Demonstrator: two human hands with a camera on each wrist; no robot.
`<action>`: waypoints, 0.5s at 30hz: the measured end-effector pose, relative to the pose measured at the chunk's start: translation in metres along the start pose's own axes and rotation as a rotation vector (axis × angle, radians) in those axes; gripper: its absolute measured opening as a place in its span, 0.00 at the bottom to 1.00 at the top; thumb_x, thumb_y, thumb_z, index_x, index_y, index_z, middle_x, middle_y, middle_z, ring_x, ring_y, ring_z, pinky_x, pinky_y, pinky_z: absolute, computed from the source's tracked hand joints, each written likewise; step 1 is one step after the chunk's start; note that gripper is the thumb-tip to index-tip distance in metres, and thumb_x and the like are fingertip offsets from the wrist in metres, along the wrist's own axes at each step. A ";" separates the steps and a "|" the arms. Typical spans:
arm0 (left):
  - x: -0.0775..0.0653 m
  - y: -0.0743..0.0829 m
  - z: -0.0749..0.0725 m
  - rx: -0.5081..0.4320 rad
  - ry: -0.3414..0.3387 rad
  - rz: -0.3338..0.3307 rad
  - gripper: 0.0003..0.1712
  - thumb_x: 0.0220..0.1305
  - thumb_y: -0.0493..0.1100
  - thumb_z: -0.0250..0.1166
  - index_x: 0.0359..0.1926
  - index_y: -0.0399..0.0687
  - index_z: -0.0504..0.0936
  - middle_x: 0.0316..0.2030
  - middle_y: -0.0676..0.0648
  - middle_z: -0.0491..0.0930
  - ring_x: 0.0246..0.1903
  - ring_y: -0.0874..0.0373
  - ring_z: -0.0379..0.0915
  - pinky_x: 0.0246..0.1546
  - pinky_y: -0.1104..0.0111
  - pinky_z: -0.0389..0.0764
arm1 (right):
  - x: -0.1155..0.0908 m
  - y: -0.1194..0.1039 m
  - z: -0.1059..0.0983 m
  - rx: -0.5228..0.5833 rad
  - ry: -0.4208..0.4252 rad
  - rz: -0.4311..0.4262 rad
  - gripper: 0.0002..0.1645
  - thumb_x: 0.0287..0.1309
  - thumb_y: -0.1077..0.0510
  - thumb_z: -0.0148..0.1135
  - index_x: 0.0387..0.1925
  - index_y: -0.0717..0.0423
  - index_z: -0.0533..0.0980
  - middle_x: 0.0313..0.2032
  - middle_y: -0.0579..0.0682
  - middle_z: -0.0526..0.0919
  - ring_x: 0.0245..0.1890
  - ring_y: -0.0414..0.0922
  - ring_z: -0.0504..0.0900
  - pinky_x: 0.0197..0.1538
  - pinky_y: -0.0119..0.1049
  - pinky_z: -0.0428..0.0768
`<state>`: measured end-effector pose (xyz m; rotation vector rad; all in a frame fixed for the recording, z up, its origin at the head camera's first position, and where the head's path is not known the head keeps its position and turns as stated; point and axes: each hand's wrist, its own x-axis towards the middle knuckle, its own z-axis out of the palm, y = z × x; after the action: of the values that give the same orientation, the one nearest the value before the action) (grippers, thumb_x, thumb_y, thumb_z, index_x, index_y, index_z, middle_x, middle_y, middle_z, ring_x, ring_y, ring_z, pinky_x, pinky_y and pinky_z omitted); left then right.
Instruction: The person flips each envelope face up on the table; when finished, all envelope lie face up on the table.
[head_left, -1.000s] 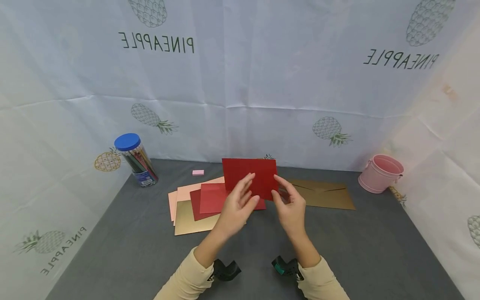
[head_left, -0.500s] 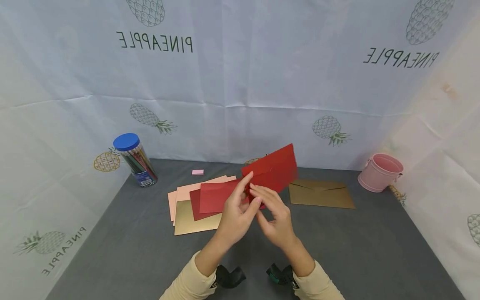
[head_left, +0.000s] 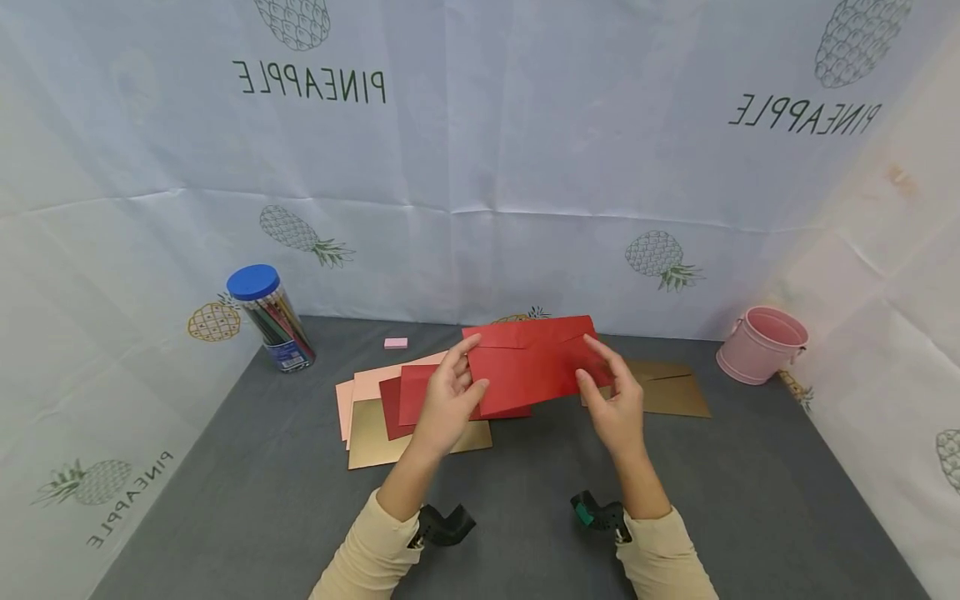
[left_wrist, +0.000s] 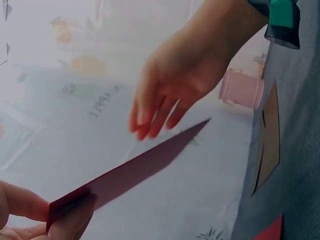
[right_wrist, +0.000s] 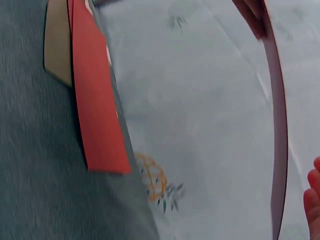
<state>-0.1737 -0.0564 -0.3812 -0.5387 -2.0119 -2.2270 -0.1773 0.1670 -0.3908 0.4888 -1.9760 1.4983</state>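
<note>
A red envelope point(head_left: 536, 358) is held up above the table, its back with the flap lines facing me. My left hand point(head_left: 446, 400) pinches its left end between thumb and fingers, as the left wrist view also shows. Close to the envelope's right end is my right hand point(head_left: 618, 404). In the left wrist view that right hand point(left_wrist: 180, 80) is apart from the envelope point(left_wrist: 135, 172), its fingers loosely extended. Beneath the held envelope lie overlapping envelopes: a red one point(head_left: 420, 392), a dark red one point(head_left: 393, 408), a gold one point(head_left: 371, 446) and peach ones point(head_left: 367, 385).
A brown envelope point(head_left: 675, 392) lies on the grey table point(head_left: 735, 483) to the right. Behind it, at the far right, stands a pink bucket point(head_left: 753, 350). Far left is a blue-lidded jar of pencils point(head_left: 277, 325). A small pink eraser-like block point(head_left: 395, 343) lies near the back edge.
The red envelope has been turned so that its flap side faces me and it lies lengthwise. My right hand has moved away from my left, out to the envelope's right end.
</note>
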 end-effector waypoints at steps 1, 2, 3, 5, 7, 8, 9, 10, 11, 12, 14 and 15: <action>0.001 -0.001 -0.002 -0.013 -0.008 -0.015 0.33 0.64 0.26 0.52 0.69 0.42 0.59 0.66 0.39 0.64 0.48 0.46 0.72 0.31 0.76 0.74 | 0.000 0.008 -0.005 0.017 0.019 0.052 0.27 0.54 0.76 0.58 0.58 0.73 0.69 0.57 0.69 0.73 0.50 0.60 0.74 0.48 0.26 0.76; 0.003 -0.003 -0.004 -0.025 -0.014 -0.032 0.33 0.64 0.26 0.52 0.69 0.43 0.59 0.65 0.39 0.65 0.51 0.46 0.71 0.32 0.75 0.75 | 0.001 0.017 -0.009 0.037 0.032 0.107 0.27 0.55 0.74 0.58 0.59 0.71 0.68 0.58 0.68 0.72 0.52 0.56 0.73 0.49 0.25 0.75; 0.004 -0.005 -0.006 -0.031 -0.015 -0.045 0.33 0.64 0.25 0.52 0.69 0.44 0.60 0.66 0.40 0.64 0.51 0.46 0.71 0.31 0.75 0.74 | 0.000 0.027 -0.014 0.059 0.039 0.167 0.28 0.57 0.73 0.58 0.61 0.70 0.67 0.60 0.66 0.70 0.53 0.52 0.73 0.52 0.25 0.73; 0.007 -0.010 -0.009 -0.049 -0.018 -0.077 0.33 0.64 0.25 0.52 0.68 0.46 0.61 0.65 0.40 0.65 0.51 0.46 0.71 0.30 0.74 0.75 | -0.001 0.045 -0.021 0.106 0.038 0.282 0.30 0.59 0.70 0.57 0.64 0.66 0.65 0.63 0.62 0.68 0.56 0.44 0.71 0.55 0.24 0.71; 0.010 -0.015 -0.012 -0.056 -0.018 -0.111 0.33 0.63 0.25 0.53 0.68 0.49 0.62 0.65 0.42 0.66 0.52 0.47 0.72 0.31 0.74 0.76 | -0.002 0.059 -0.025 0.151 0.013 0.375 0.31 0.61 0.67 0.57 0.66 0.62 0.63 0.64 0.58 0.66 0.56 0.38 0.70 0.53 0.20 0.72; 0.011 -0.018 -0.013 -0.062 -0.020 -0.127 0.33 0.63 0.25 0.53 0.67 0.49 0.63 0.65 0.42 0.66 0.52 0.47 0.72 0.33 0.74 0.77 | -0.003 0.064 -0.027 0.174 -0.006 0.411 0.32 0.62 0.66 0.57 0.67 0.61 0.62 0.64 0.57 0.65 0.56 0.37 0.69 0.52 0.20 0.74; 0.012 -0.022 -0.014 -0.066 -0.023 -0.142 0.33 0.63 0.25 0.53 0.67 0.50 0.63 0.64 0.42 0.67 0.53 0.47 0.73 0.34 0.73 0.78 | -0.004 0.067 -0.029 0.196 -0.024 0.440 0.33 0.63 0.65 0.57 0.68 0.59 0.61 0.64 0.55 0.65 0.55 0.37 0.70 0.50 0.20 0.76; 0.013 -0.026 -0.015 -0.069 -0.026 -0.159 0.33 0.63 0.25 0.53 0.67 0.51 0.64 0.63 0.41 0.68 0.53 0.47 0.73 0.36 0.72 0.79 | -0.005 0.070 -0.030 0.220 -0.042 0.459 0.33 0.63 0.64 0.57 0.68 0.59 0.60 0.64 0.55 0.65 0.56 0.37 0.70 0.48 0.21 0.78; 0.015 -0.030 -0.016 -0.068 -0.028 -0.175 0.33 0.63 0.25 0.54 0.67 0.52 0.64 0.63 0.42 0.69 0.53 0.47 0.73 0.37 0.71 0.79 | -0.005 0.072 -0.031 0.235 -0.060 0.475 0.33 0.63 0.63 0.56 0.69 0.59 0.59 0.64 0.54 0.64 0.56 0.37 0.70 0.48 0.22 0.78; 0.016 -0.034 -0.016 -0.068 -0.030 -0.190 0.33 0.63 0.25 0.54 0.67 0.52 0.64 0.62 0.42 0.70 0.53 0.47 0.74 0.38 0.70 0.80 | -0.006 0.074 -0.033 0.250 -0.073 0.490 0.34 0.64 0.62 0.57 0.69 0.58 0.59 0.63 0.53 0.65 0.55 0.37 0.71 0.47 0.23 0.79; 0.018 -0.042 -0.018 -0.065 -0.032 -0.209 0.33 0.63 0.25 0.54 0.67 0.51 0.65 0.62 0.41 0.70 0.54 0.47 0.73 0.42 0.69 0.80 | -0.007 0.078 -0.035 0.262 -0.086 0.523 0.34 0.63 0.61 0.58 0.69 0.57 0.60 0.62 0.49 0.66 0.55 0.36 0.71 0.47 0.23 0.79; 0.019 -0.046 -0.018 -0.047 -0.028 -0.213 0.32 0.63 0.26 0.54 0.66 0.50 0.65 0.62 0.41 0.70 0.54 0.47 0.73 0.43 0.68 0.80 | -0.008 0.080 -0.036 0.257 -0.090 0.541 0.34 0.63 0.60 0.59 0.68 0.57 0.60 0.61 0.47 0.67 0.55 0.34 0.72 0.47 0.22 0.79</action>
<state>-0.2084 -0.0654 -0.4196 -0.3780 -2.1264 -2.4039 -0.2118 0.2247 -0.4478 0.1223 -2.0989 2.1092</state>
